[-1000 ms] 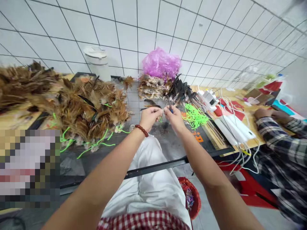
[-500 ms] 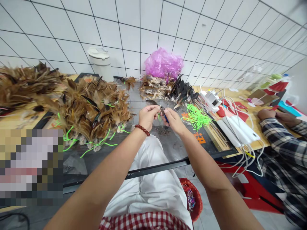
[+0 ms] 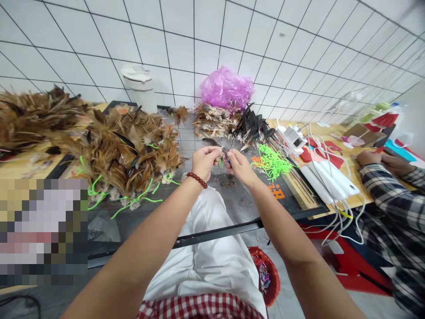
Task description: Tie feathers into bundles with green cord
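Observation:
My left hand pinches the base of a dark feather, whose vane points up and to the left. A short bit of green cord hangs below the fingertips. Close against it, my right hand is closed round small blue-handled pliers, mostly hidden by the fingers; the dark metal jaws are at the feather's base. Left of my hands lies a large heap of brown feather bunches with green cord ends. A tangle of loose green cords lies to the right.
A white lidded cup and a pink plastic bag stand by the tiled wall. Black feathers lie beside the bag. White power strips and cables are at right, near another person's hands. A red bin stands below.
My right fingers have shifted slightly round the pliers, so less of the blue handle shows. My left hand and the feather stay almost in place.

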`<state>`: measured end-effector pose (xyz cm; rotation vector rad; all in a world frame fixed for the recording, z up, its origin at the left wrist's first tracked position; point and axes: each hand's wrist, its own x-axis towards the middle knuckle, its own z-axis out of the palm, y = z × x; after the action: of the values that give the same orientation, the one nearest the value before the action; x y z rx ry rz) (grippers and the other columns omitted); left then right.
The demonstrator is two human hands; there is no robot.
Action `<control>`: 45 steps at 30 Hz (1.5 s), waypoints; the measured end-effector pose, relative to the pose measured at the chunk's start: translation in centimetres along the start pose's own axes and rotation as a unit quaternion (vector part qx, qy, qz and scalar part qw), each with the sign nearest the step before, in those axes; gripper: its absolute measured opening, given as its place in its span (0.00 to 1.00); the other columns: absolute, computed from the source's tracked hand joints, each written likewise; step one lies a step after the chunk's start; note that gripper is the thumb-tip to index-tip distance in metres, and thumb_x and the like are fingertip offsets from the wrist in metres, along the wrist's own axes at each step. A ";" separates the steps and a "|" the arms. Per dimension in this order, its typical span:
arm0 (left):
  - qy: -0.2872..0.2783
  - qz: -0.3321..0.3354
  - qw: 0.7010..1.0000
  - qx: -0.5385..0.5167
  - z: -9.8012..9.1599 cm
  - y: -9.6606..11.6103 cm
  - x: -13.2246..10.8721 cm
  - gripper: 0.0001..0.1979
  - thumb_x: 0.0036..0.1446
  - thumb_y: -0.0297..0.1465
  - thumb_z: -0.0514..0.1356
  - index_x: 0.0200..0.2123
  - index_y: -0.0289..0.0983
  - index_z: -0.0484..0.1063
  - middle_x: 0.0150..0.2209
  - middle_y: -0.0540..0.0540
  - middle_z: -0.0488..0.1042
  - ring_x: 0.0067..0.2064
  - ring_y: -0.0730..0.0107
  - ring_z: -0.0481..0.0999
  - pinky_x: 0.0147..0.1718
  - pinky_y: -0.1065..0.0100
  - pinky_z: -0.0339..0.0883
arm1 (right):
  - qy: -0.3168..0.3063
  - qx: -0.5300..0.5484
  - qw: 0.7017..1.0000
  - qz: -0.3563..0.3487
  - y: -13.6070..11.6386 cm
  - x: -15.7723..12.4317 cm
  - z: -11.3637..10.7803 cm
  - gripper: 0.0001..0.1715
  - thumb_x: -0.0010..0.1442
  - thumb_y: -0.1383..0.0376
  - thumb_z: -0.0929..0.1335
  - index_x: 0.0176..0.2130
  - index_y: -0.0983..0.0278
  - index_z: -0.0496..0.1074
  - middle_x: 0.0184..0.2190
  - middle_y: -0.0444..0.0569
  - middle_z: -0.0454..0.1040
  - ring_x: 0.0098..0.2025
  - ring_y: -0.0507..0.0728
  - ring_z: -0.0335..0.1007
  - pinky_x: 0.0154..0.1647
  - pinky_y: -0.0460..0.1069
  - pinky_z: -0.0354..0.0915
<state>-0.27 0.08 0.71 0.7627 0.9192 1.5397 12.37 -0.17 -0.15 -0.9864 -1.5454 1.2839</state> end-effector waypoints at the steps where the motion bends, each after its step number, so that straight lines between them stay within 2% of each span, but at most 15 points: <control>1: 0.001 0.001 1.000 -0.002 0.0 0.0 0.0 0.07 0.37 0.28 0.66 0.24 0.32 0.74 0.18 0.50 0.71 0.18 0.82 0.63 0.17 0.76 0.53 | 0.000 -0.003 1.000 0.000 0.0 0.0 0.0 0.23 0.59 0.44 0.63 0.33 0.62 0.62 0.20 0.38 0.56 0.19 0.46 0.48 0.16 0.41 0.49; 29: 0.013 -0.003 1.000 0.015 0.0 -0.2 0.1 0.07 0.37 0.28 0.66 0.24 0.32 0.74 0.18 0.50 0.71 0.18 0.82 0.63 0.17 0.76 0.55 | 0.009 -0.045 0.999 -0.002 0.3 0.0 0.0 0.21 0.61 0.46 0.62 0.33 0.61 0.62 0.21 0.39 0.57 0.20 0.47 0.49 0.18 0.42 0.51; 45: 0.016 0.008 1.000 0.022 0.2 -0.1 -0.1 0.06 0.38 0.27 0.65 0.24 0.31 0.75 0.19 0.49 0.72 0.18 0.82 0.65 0.18 0.76 0.56 | 0.017 -0.019 1.000 0.015 0.0 0.0 0.1 0.23 0.59 0.45 0.64 0.33 0.62 0.62 0.20 0.38 0.57 0.19 0.46 0.48 0.16 0.42 0.49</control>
<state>-0.01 0.02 0.78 0.7800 0.9767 1.5533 12.24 -0.22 -0.20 -1.0542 -1.5392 1.2547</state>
